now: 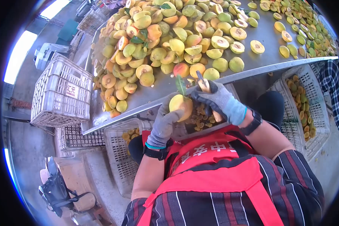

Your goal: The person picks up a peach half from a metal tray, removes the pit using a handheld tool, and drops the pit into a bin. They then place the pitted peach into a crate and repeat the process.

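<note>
The gloved left hand [165, 122] is curled around a yellow-red fruit [180, 105], held just below the edge of the steel table [265, 60]. The right hand [219, 101], touching the fruit, is clenched on a small tool [204, 85]. Beneath them a plastic crate [186, 133] holds brownish fruit scraps, and the crate to the right [317, 113] holds cut halves.

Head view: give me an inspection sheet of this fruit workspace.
Surface: sloping grey metal table, heaped with whole and halved yellow-green fruits.
Job's things: yellow-pink round fruit with green leaf; small brown tool, kind unclear.
Clutter: brownish fruit pieces in a tray below the hands.
Hands: grey-gloved left hand holds the fruit; grey-gloved right hand grips the tool.
Cables: nothing seen.
Surroundings: white plastic crates; a neighbour's checked sleeve.
</note>
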`<state>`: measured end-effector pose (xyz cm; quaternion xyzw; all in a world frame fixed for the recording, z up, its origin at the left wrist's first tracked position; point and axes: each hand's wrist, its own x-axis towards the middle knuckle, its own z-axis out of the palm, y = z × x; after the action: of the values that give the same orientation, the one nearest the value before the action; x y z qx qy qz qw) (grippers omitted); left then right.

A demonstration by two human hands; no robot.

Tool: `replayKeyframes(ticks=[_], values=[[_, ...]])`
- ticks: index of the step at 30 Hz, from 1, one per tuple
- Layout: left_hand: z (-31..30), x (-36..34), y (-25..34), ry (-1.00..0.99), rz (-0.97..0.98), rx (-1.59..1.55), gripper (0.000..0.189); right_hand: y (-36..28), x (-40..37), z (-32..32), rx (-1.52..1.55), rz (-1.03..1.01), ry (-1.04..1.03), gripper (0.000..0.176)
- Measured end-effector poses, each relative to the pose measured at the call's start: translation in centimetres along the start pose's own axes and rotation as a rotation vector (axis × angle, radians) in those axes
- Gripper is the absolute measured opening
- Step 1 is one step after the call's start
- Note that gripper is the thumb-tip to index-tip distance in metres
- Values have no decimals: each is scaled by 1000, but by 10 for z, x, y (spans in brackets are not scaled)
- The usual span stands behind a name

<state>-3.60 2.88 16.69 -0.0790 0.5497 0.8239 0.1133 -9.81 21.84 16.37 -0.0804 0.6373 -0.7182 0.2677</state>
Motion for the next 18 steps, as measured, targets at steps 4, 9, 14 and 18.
replayKeyframes(ticks=[4, 9, 14, 18], values=[[18, -1, 1, -88, 118, 172, 60, 3, 7, -1, -218, 48, -91, 36], [6, 3, -6, -107, 114, 267, 62, 22, 10, 6, -104, -226, -100, 45], [22, 4, -9, -106, 105, 65, 55, 20, 10, 10, -598, -576, 154, 33], [30, 3, -25, 90, 73, -84, 45, 23, 10, 9, -687, -757, 227, 30]])
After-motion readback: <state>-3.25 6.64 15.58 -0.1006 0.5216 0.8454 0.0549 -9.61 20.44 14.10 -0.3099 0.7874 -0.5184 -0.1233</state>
